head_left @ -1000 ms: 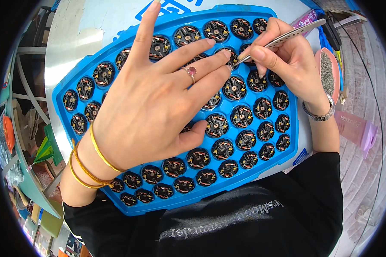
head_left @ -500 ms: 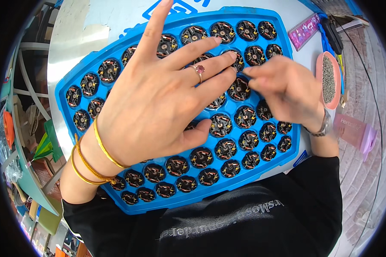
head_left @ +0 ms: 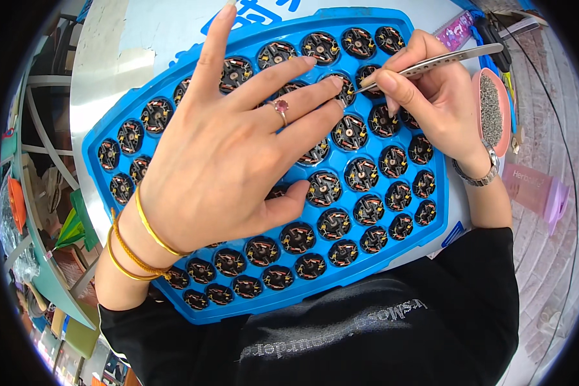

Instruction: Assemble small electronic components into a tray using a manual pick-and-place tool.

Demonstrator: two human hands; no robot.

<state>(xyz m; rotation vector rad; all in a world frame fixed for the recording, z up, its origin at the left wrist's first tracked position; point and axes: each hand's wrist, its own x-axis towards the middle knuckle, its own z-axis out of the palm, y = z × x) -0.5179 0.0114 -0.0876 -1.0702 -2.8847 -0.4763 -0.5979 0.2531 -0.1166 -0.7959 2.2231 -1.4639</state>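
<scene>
One black disc (head_left: 347, 95) in the blue tray (head_left: 441, 193) is lying at the tip of tweezers (head_left: 453, 58) the right hand (head_left: 431, 90) is pinching, slanting near-left; the spread left hand (head_left: 231, 151), seemingly empty, is overlapping the disc's left edge.

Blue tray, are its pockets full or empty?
Full where visible: the tray holds round black parts; under the left hand, I cannot tell.
</scene>
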